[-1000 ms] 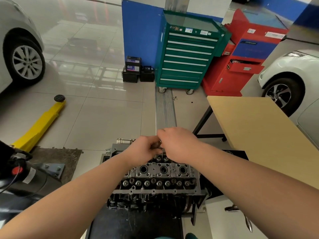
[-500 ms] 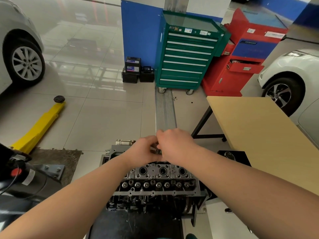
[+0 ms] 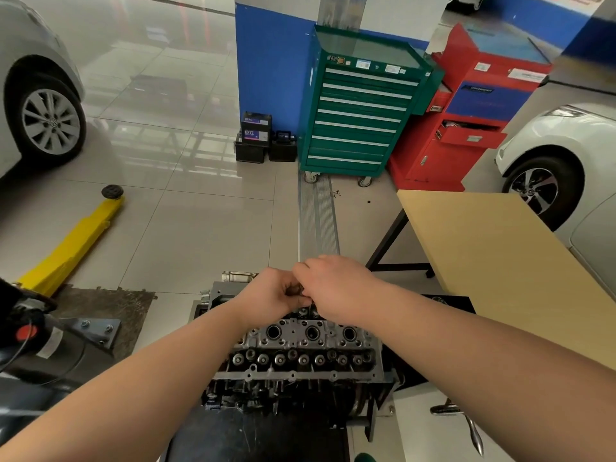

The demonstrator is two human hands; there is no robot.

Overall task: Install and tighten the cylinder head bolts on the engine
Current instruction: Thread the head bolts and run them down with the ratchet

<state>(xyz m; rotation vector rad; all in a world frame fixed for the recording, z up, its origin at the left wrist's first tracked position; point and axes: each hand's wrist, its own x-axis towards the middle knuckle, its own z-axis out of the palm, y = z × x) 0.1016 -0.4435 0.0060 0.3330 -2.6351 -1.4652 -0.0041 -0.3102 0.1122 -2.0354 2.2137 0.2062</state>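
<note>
Hands (image 3: 313,291) hide far engine (image 3: 300,355) edge; table (image 3: 500,261) right.

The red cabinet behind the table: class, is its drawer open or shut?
Open. The red cabinet's drawer juts out from the front, its dark inside showing above the drawer face.

A green tool cabinet (image 3: 358,108) (on casters) stands beside a red cabinet (image 3: 466,128), behind a tan table (image 3: 500,261).

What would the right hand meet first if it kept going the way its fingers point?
Probably the left hand: the right hand points leftward and their fingertips already meet over the cylinder head's far edge.
</note>
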